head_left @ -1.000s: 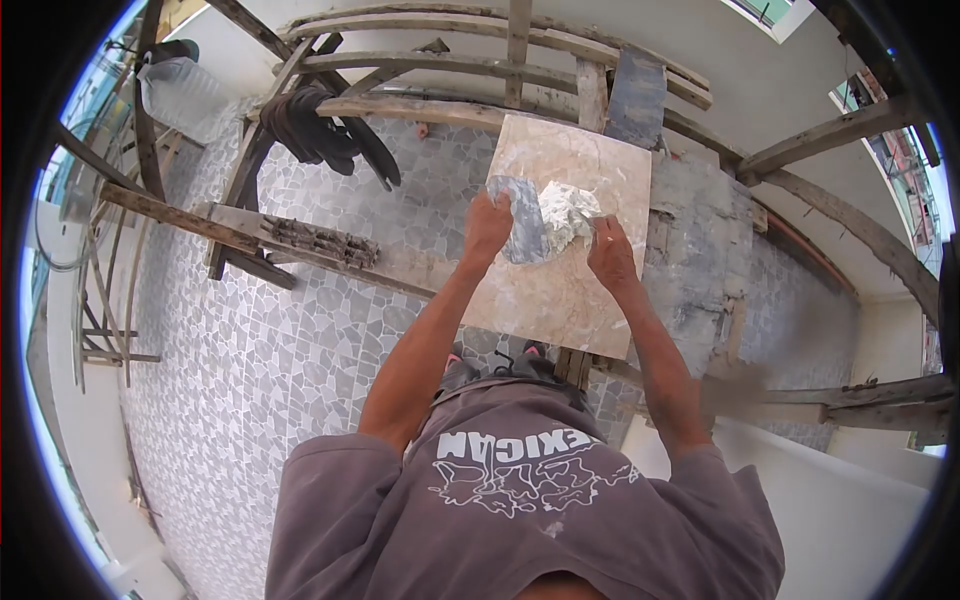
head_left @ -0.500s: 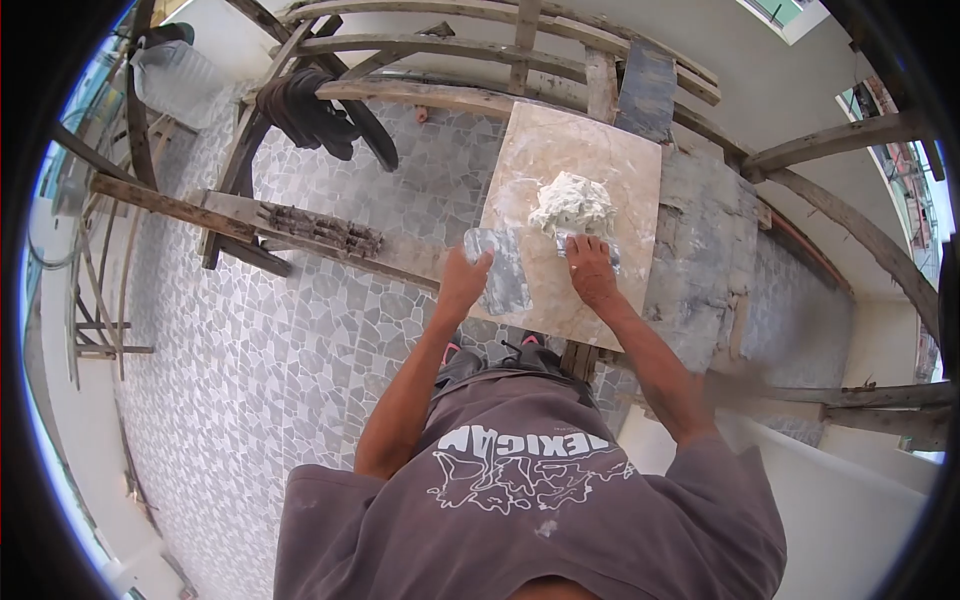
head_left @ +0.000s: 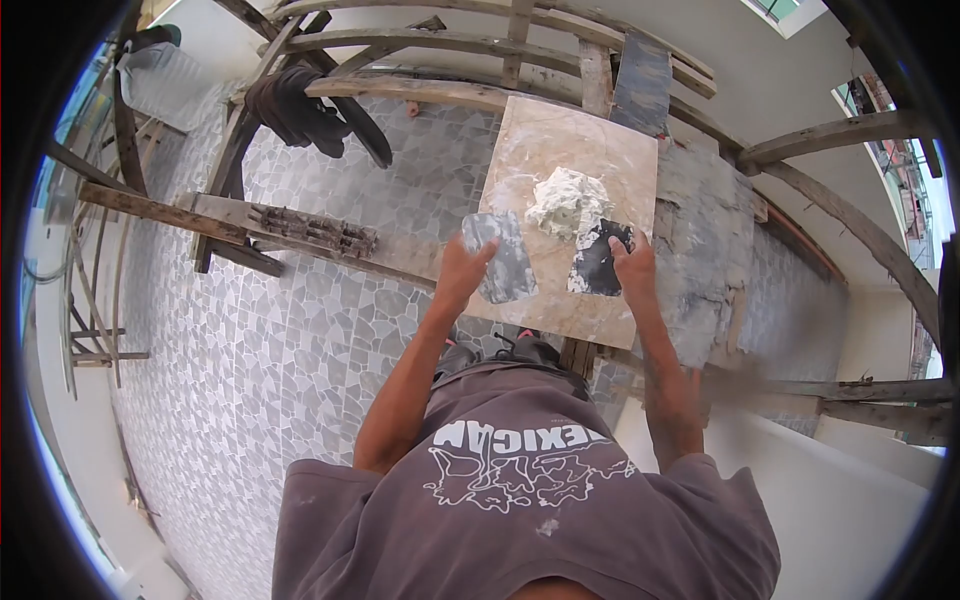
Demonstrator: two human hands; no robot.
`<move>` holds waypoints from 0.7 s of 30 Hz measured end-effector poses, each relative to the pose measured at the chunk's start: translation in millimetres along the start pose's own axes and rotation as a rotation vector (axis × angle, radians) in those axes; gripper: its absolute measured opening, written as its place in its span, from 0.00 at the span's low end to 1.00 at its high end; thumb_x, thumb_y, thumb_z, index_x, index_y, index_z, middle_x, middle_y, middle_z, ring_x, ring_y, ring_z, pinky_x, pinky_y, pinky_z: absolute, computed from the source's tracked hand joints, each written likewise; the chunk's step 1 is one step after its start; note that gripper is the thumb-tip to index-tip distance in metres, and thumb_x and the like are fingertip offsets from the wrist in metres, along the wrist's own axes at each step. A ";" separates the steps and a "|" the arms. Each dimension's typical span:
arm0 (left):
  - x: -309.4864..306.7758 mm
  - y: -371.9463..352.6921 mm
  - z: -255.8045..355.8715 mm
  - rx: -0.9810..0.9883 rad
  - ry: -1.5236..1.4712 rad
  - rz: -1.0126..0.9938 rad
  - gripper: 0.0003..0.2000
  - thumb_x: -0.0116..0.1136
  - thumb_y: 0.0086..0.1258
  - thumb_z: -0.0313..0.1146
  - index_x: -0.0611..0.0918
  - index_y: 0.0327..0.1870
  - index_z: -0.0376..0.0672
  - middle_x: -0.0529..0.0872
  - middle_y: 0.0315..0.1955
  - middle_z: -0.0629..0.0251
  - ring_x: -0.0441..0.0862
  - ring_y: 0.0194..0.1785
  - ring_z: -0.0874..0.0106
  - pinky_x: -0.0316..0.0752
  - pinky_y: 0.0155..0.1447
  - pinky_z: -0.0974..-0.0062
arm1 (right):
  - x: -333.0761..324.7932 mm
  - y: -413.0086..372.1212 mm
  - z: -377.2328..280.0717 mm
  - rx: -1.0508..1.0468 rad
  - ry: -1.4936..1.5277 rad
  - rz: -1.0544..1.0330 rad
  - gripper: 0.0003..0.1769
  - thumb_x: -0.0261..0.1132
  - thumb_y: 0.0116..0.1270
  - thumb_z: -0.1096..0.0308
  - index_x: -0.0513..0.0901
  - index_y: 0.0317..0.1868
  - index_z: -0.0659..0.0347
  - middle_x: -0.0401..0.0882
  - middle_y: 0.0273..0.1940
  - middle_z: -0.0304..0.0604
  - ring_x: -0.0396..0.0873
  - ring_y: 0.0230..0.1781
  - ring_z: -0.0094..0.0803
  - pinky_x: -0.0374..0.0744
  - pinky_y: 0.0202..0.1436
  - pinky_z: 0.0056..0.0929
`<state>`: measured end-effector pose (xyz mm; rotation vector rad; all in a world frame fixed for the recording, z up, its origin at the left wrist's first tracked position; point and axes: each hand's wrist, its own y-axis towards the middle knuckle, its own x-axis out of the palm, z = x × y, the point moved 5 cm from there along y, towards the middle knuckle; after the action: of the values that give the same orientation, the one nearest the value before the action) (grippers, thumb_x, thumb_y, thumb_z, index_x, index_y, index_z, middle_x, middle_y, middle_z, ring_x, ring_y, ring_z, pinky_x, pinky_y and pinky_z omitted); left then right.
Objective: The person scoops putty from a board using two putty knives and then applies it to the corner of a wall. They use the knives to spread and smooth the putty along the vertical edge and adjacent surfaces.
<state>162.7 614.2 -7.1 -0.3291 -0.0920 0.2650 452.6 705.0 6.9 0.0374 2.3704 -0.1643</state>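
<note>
A heap of off-white, putty-like paste [head_left: 568, 203] sits on a beige, smeared board [head_left: 540, 140]. My left hand [head_left: 463, 268] is closed on the left edge of a grey flat spreader blade [head_left: 507, 268] with whitish smears, over the board's left side. On the other side, my right hand [head_left: 635, 262] grips a black flat spreader blade [head_left: 597, 270] by its right edge, thumb on its face. White paste clings to the black blade's left and upper parts, and its upper end is close to the heap. The fingers beneath both blades are mostly hidden.
Wooden scaffold rails [head_left: 430, 92] run behind the board, with dark cloth [head_left: 297, 110] hung over them. A rough plank [head_left: 310, 232] extends left. Beyond the board's right edge lies a worn, plaster-stained surface [head_left: 695, 250]. Grey stone-patterned floor [head_left: 250, 370] shows below.
My right hand has moved slightly right and turned, so its blade now shows a black face with paste on it. My left hand holds its grey blade in nearly the same place.
</note>
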 end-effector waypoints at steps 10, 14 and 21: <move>-2.2 -1.5 -21.3 -0.027 0.045 -0.004 0.14 0.63 0.69 0.31 0.80 0.51 0.33 0.85 0.36 0.66 0.79 0.35 0.78 0.74 0.40 0.75 | 30.6 -24.7 69.6 -0.288 -0.244 -0.219 0.29 0.57 0.59 0.78 0.73 0.64 0.65 0.73 0.53 0.69 0.74 0.55 0.60 0.75 0.58 0.45; -6.7 -0.6 -31.4 -0.046 0.036 0.007 0.14 0.64 0.67 0.31 0.80 0.49 0.34 0.85 0.34 0.66 0.78 0.32 0.77 0.73 0.37 0.75 | 27.5 -46.8 42.1 -0.337 -0.389 -0.324 0.31 0.57 0.60 0.74 0.72 0.67 0.59 0.67 0.52 0.65 0.71 0.53 0.64 0.74 0.59 0.49; -3.3 -3.2 -27.7 -0.073 -0.077 0.011 0.13 0.62 0.68 0.30 0.81 0.50 0.33 0.86 0.38 0.63 0.82 0.38 0.76 0.75 0.43 0.74 | 32.2 -40.1 25.7 -0.456 -0.918 0.050 0.26 0.63 0.61 0.70 0.77 0.62 0.51 0.67 0.53 0.62 0.72 0.53 0.60 0.75 0.52 0.50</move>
<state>164.0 601.9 -32.3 -0.3916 -0.1757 0.2856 444.1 661.3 -29.5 -0.1637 1.4412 0.3263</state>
